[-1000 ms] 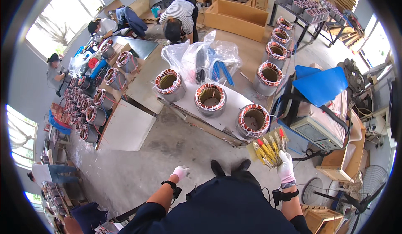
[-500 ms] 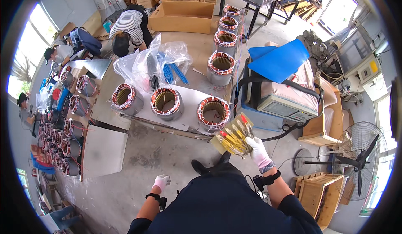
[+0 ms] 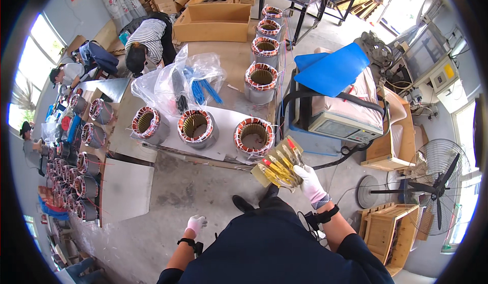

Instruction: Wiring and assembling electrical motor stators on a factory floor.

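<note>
In my right hand, gloved in white, is a flat tan board carrying several yellow clips, a few with red sleeves. Its far edge is close to the near edge of the workbench. The fingers are closed on the board's right side. My left hand, also gloved, hangs low over the floor and holds nothing; its fingers are loosely bent and apart. Across the bench front stand three motor stators, the nearest to the board being the right one, with the middle one and left one beside it.
More stators line the bench's right side. Clear plastic bags and blue tubes lie behind the front row. At right are a tester under a blue sheet, a wooden crate and a floor fan. Other people bend over work at left.
The view has shifted slightly, with the bench and stators now a little further left. My right hand still holds the board, and my left hand hangs almost as before.
</note>
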`<act>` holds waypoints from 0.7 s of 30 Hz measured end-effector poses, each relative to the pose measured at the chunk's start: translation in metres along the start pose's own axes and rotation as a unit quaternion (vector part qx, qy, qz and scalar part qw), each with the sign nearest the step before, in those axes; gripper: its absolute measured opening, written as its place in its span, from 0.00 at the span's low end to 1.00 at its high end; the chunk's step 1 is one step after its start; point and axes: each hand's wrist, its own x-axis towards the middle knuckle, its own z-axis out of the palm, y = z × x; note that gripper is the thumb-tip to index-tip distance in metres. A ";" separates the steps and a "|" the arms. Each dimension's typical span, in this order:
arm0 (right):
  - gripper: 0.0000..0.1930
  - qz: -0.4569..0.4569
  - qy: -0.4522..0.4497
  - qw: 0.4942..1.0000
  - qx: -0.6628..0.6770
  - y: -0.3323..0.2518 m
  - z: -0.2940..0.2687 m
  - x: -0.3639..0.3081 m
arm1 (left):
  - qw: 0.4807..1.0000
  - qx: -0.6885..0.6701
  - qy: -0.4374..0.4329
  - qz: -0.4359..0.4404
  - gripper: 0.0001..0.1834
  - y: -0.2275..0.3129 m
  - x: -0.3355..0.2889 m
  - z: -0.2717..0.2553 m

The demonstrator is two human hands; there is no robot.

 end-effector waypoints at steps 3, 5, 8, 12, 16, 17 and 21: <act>0.21 0.000 0.005 1.000 0.005 -0.002 0.004 0.000 | 1.000 0.001 0.000 -0.005 0.14 0.002 0.002 0.001; 0.21 -0.003 0.002 1.000 0.009 -0.003 0.008 0.002 | 1.000 0.001 0.002 -0.007 0.14 0.004 0.004 -0.002; 0.21 -0.006 0.010 1.000 -0.010 0.003 0.000 0.007 | 1.000 -0.017 0.007 0.003 0.14 0.004 0.004 -0.006; 0.22 -0.007 -0.013 0.999 -0.038 -0.011 0.023 -0.002 | 0.997 -0.062 -0.036 0.017 0.15 -0.030 0.020 -0.020; 0.22 -0.031 -0.025 0.999 -0.033 -0.008 0.023 -0.006 | 0.989 0.134 0.034 0.052 0.20 -0.039 0.030 -0.001; 0.22 -0.028 -0.027 0.999 -0.024 0.000 0.017 -0.001 | 0.991 0.118 0.051 0.041 0.21 -0.053 0.028 -0.006; 0.24 -0.052 -0.014 0.997 -0.056 0.005 -0.015 -0.007 | 0.995 0.104 -0.011 0.001 0.23 0.027 -0.021 0.005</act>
